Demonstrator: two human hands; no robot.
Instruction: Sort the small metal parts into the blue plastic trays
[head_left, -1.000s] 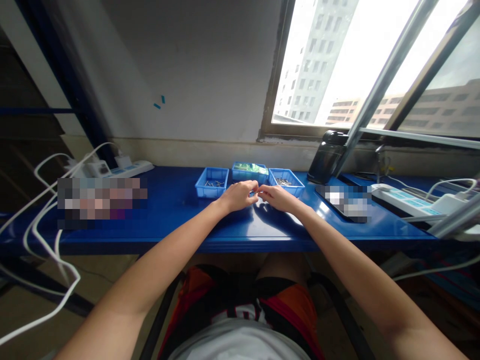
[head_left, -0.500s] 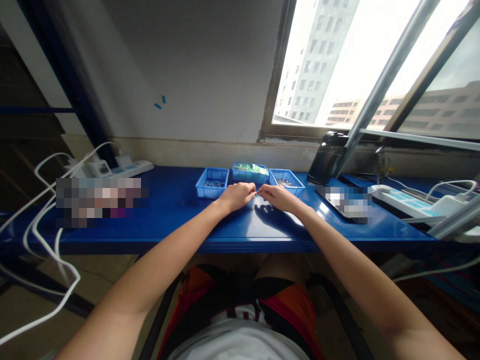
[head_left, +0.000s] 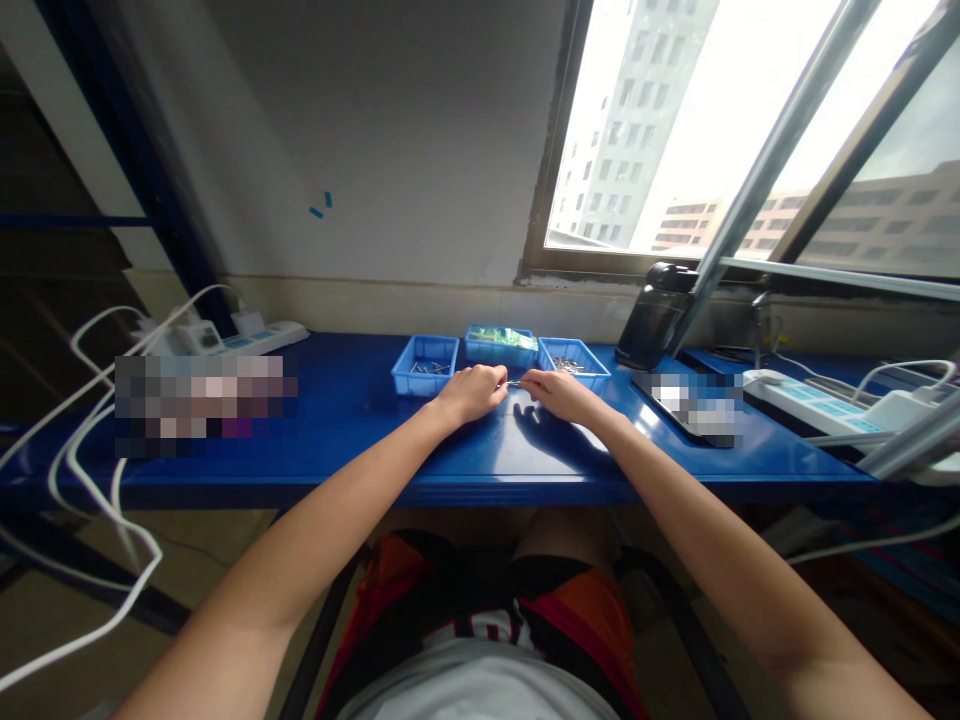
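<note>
My left hand (head_left: 471, 391) and my right hand (head_left: 556, 393) rest close together on the blue bench (head_left: 352, 440), fingers pinched. Between their fingertips stretches a thin small metal piece (head_left: 513, 383). Just behind the hands stand three small blue trays: the left tray (head_left: 424, 364) with a few small metal parts, the middle tray (head_left: 499, 345) with green pieces, the right tray (head_left: 571, 363) with small dark metal parts.
A black device (head_left: 651, 318) leans by the window frame at the right. White power strips with cables lie at the far left (head_left: 247, 336) and far right (head_left: 810, 396). White cords (head_left: 90, 500) hang off the bench's left edge. A slanted metal bar (head_left: 757, 170) crosses the window.
The fingertips, touching a second ago, have drawn slightly apart, and the thin metal piece now shows between them. Arms and trays stay where they were.
</note>
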